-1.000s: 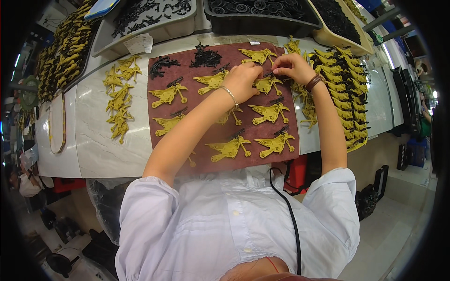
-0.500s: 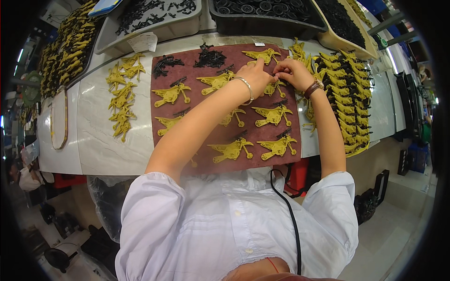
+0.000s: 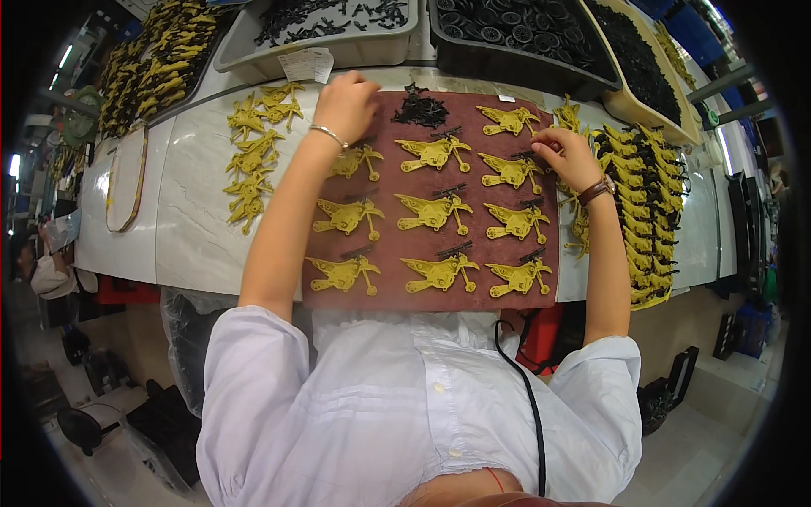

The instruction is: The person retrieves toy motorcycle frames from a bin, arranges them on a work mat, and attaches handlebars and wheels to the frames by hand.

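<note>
Rows of flat yellow plastic parts (image 3: pixel 433 212) lie on a maroon mat (image 3: pixel 389 291). Thin black pieces (image 3: pixel 456 249) rest at the upper edges of most of them. My left hand (image 3: pixel 348 106) is over the mat's far left corner, fingers curled, covering whatever lies beneath. Beside it is a pile of small black pieces (image 3: pixel 420 108). At the mat's right edge, my right hand (image 3: pixel 570 159) has thumb and forefinger pinched, close to the yellow part (image 3: pixel 511 171) second from the far end. Whether the pinch holds anything is too small to tell.
Behind the mat stand a grey bin of black pieces (image 3: pixel 355 55), a black bin of wheels (image 3: pixel 524 66) and a cream bin (image 3: pixel 615 84). Loose yellow parts (image 3: pixel 251 154) lie left. Stacked yellow-and-black parts (image 3: pixel 634 203) stand right.
My left hand has swung from the mat's far right to its far left corner. My right hand has drawn slightly back beside the yellow part. The whole view has shifted a little.
</note>
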A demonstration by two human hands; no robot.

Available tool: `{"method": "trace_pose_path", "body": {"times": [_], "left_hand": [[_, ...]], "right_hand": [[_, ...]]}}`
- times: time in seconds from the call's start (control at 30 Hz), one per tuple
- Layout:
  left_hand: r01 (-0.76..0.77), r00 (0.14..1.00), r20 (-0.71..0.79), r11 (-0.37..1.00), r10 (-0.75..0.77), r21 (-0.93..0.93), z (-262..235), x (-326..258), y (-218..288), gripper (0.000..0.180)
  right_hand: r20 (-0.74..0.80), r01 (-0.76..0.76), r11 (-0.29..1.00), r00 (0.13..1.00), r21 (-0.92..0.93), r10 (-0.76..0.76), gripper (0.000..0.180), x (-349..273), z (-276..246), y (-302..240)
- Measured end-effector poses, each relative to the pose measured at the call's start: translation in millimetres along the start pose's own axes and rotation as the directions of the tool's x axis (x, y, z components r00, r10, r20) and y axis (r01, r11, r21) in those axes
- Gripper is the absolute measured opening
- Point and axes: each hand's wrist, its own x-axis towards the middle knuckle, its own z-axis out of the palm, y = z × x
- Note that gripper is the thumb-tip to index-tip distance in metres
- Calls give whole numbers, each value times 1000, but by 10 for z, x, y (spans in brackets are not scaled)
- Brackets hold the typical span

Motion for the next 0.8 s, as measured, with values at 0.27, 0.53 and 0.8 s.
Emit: {"method": "trace_pose_path", "body": {"times": [0.27,0.53,0.8], "left_hand": [[12,1000,30,998,-11,-58,46,-160,-320,17],[5,998,-54,988,-13,-156,-120,-69,-217,13],[213,966,258,556,3,-803,329,757,925,32]], "right_hand": [[-183,144,973,967,-183,-177,21,220,252,116],[-101,219,948,964,-231,-248,30,163,437,34],[-44,143,944,986,-296,-163,37,122,473,15]]}}
